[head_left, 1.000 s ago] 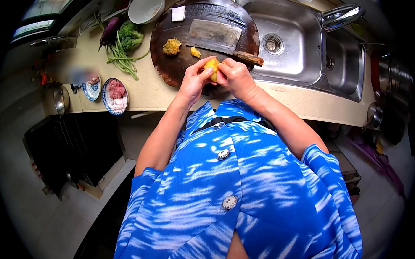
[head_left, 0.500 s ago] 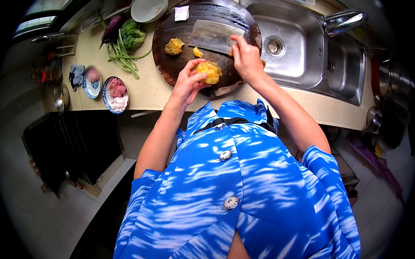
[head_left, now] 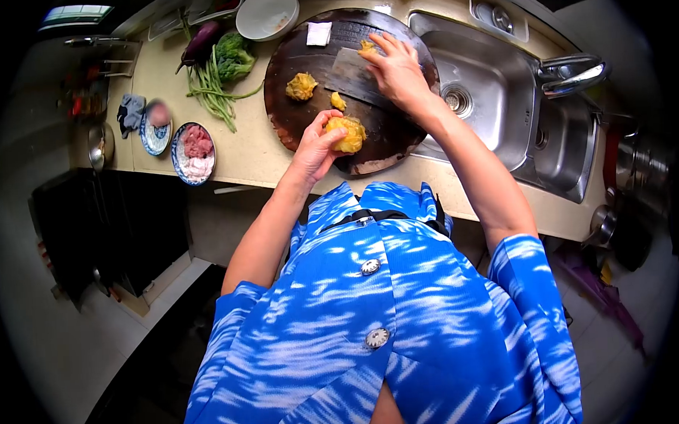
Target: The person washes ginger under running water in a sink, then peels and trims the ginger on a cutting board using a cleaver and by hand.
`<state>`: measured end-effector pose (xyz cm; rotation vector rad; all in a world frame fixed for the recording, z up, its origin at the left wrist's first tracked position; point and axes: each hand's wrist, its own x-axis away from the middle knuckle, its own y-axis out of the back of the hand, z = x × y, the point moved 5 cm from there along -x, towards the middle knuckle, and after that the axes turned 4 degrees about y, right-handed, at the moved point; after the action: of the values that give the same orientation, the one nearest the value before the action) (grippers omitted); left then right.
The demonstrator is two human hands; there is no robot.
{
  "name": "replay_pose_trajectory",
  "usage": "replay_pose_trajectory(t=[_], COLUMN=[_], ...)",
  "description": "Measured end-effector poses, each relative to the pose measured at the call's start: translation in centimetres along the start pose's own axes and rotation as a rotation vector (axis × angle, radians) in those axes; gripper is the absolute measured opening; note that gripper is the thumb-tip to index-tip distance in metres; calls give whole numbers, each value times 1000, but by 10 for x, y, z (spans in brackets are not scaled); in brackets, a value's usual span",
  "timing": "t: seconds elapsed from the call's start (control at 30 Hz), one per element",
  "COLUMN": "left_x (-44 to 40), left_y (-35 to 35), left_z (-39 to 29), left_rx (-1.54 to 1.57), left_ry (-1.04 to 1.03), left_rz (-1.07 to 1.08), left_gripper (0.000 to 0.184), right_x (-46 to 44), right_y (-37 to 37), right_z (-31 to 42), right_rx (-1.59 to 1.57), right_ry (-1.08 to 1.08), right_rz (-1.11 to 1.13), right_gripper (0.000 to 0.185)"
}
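My left hand (head_left: 319, 148) is closed round a yellow, wrinkled lump (head_left: 347, 134) over the near edge of the dark round chopping board (head_left: 285, 60). Farther up the board, my right hand (head_left: 396, 66) has its fingers spread above the cleaver, with a small yellow piece (head_left: 367, 48) at its fingertips; whether it still grips that piece is unclear. Under my right hand lies the wide blade of the cleaver (head_left: 357, 75), its handle hidden. Another yellow lump (head_left: 301, 86) and a small yellow bit (head_left: 338, 101) rest on the board's left half, below a white square (head_left: 319, 34).
Right of the board is a steel double sink (head_left: 492, 79) with a tap (head_left: 574, 73). To the left are green beans (head_left: 214, 93), broccoli (head_left: 234, 56), an eggplant (head_left: 199, 43), a plate of meat (head_left: 194, 154), another plate (head_left: 155, 136) and a white bowl (head_left: 267, 14).
My hands have parted; the left keeps the yellow lump. My right hand has moved up the board, where a small yellow piece now shows at its fingertips. The view has shifted slightly.
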<state>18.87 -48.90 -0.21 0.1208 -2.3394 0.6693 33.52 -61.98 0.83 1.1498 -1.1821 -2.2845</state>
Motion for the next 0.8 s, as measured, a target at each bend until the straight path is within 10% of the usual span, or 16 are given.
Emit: replay_pose_trajectory(t=[0.2, 0.8], left_x=[-1, -12], left_y=[13, 17], left_z=[2, 20], left_rx=[-61, -158], left_ry=[-57, -190], left_rz=[-147, -270], left_gripper=[32, 53], right_x=[70, 73], right_y=[18, 48], right_z=[16, 35], right_rx=[79, -232], right_ry=[-344, -537], right_rz=[461, 358], right_gripper=[31, 38])
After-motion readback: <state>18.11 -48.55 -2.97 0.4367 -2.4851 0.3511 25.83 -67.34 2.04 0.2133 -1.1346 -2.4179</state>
